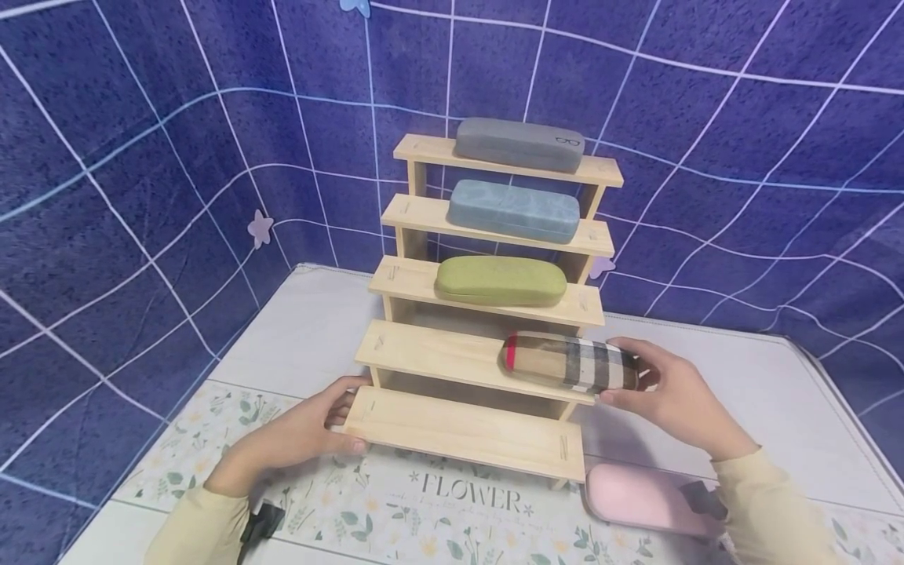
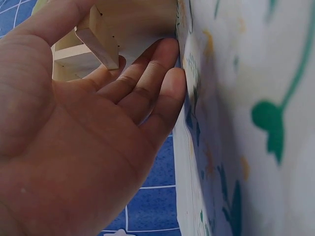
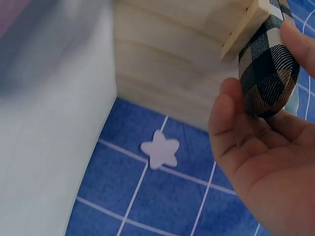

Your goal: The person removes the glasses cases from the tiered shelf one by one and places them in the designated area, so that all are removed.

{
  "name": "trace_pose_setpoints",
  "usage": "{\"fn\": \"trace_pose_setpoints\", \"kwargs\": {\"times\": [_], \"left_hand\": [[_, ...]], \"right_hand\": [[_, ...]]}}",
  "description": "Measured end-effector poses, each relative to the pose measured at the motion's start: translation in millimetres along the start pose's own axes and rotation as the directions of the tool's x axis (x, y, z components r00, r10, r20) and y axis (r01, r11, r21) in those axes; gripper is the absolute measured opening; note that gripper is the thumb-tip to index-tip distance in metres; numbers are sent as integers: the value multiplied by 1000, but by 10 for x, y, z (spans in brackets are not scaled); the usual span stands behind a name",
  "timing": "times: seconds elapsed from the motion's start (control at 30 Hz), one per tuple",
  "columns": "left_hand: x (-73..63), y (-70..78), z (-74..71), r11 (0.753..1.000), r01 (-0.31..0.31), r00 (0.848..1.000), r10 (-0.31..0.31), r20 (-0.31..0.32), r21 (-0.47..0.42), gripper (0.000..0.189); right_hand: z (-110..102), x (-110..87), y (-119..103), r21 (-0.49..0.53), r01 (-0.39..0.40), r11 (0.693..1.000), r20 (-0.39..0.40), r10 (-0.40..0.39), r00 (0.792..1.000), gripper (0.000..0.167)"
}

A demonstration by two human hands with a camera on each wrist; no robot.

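A plaid glasses case (image 1: 565,361) with a red band lies at the right part of the second step from the bottom of a wooden stepped stand (image 1: 459,428). My right hand (image 1: 671,392) grips its right end, thumb in front and fingers behind. In the right wrist view, the case (image 3: 270,64) sticks out past the shelf's end. At the lowest step's left end, my left hand (image 1: 304,424) holds the stand, thumb by the front corner and fingers behind. Its fingertips also reach the tabletop in the left wrist view, beside the wooden end (image 2: 101,42).
Higher steps bear a green case (image 1: 501,281), a blue case (image 1: 514,210) and a grey case (image 1: 520,144). A pink case (image 1: 646,498) lies on the floral-printed table cover (image 1: 395,522), under the right forearm. Blue gridded cloth (image 1: 339,157) hangs behind and to the left.
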State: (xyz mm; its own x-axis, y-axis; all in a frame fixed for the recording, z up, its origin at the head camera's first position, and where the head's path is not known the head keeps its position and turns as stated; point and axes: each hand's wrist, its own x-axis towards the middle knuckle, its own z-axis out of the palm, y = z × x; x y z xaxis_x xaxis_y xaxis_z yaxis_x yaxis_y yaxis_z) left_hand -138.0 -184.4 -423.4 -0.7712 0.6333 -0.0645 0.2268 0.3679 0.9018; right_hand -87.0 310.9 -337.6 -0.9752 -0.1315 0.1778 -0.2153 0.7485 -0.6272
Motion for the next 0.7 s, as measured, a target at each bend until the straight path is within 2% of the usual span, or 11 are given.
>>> {"fn": "trace_pose_setpoints", "kwargs": {"times": [0.3,0.7], "left_hand": [[12,-16,5,1000,18,1000,-18,-5,18,86],[12,-37,14,1000,-8,1000,9,-1,25,86]], "right_hand": [[-160,-134,154,-21,20,1000,-4,-20,1000,70],[-344,-304,399,-26,34,999,-10,-34,999,71]]}}
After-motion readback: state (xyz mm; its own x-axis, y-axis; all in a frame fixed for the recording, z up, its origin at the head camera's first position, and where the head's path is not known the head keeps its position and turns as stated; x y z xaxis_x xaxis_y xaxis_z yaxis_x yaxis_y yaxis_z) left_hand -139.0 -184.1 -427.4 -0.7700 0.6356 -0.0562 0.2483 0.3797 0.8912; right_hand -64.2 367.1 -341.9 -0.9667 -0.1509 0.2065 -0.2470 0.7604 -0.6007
